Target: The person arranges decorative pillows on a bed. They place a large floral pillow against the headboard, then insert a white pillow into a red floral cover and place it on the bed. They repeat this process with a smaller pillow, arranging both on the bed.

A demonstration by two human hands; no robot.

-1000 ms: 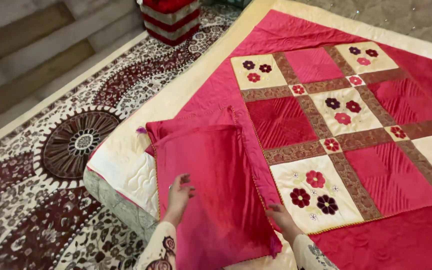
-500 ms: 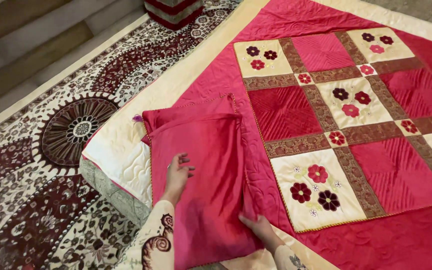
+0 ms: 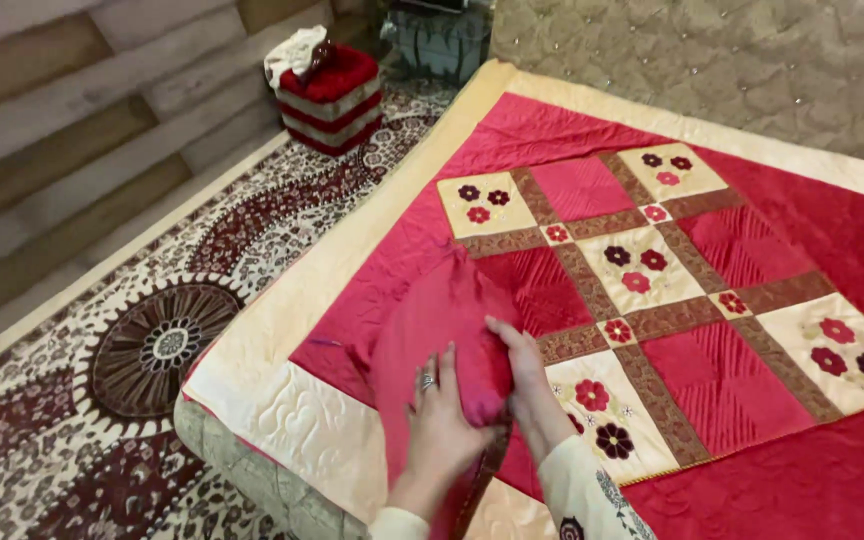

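— Both hands have come together since the earlier frame. Then the pink cover (image 3: 432,320) lay flat on the quilt (image 3: 772,230), the left hand (image 3: 442,420) resting open on it and the right hand (image 3: 527,380) pinching its lower edge. Now the cover is bunched up into a soft mound between them.

— So what does each hand have?

— Left hand presses flat against the near side of the bundle, fingers spread, a ring showing. Right hand curls round the far side, gripping the fabric. Both are grasping the cover, which sits on the quilt near the cream border (image 3: 282,420), by the bed's corner.

— What could go wrong?

— My guess: the fabric looks slippery, and the grip is only a squeeze from two sides. A loose fold could slide out underneath and the bundle fall apart. A dark trim hangs below the hands and might snag on the quilt's gold cord edging.

— Anything else changed?

— The view has lifted. More of the grey mattress (image 3: 712,70) shows at the top, and the red striped box (image 3: 330,90) on the rug (image 3: 152,340) is now fully in sight with a pale cloth on top. Nothing on the quilt itself seems to have shifted.

— Could the quilt get dragged?

— Possibly, if the right hand catches it along with the cover; I can't tell whether it has.
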